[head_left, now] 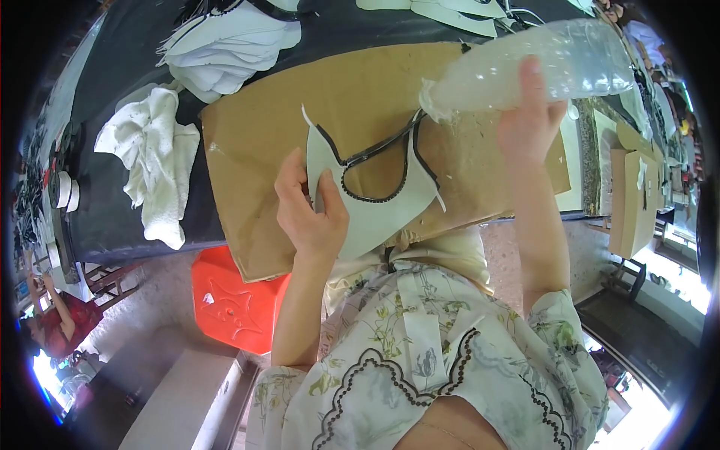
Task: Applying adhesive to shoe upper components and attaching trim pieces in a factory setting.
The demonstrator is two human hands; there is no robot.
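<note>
My left hand [311,206] pinches the left side of a pale shoe upper [379,221], thumb on top and fingers at its edge. Black trim runs along the upper's edges, and a dark strap [382,148] crosses its opening. In my right hand [531,120] is a clear plastic bottle [577,64] with whitish, cloudy contents, tilted on its side. Its narrow, crusted end points left and down, close to the far end of the strap; whether it touches cannot be made out. Beneath both lies a brown cardboard sheet [259,142].
A crumpled white cloth [161,161] lies left of the cardboard. Stacked pale shoe pieces [232,45] sit at the far left, with more cut pieces [450,11] at the far edge. Below the table stands a red stool [232,300]; a cardboard box [634,199] is at right.
</note>
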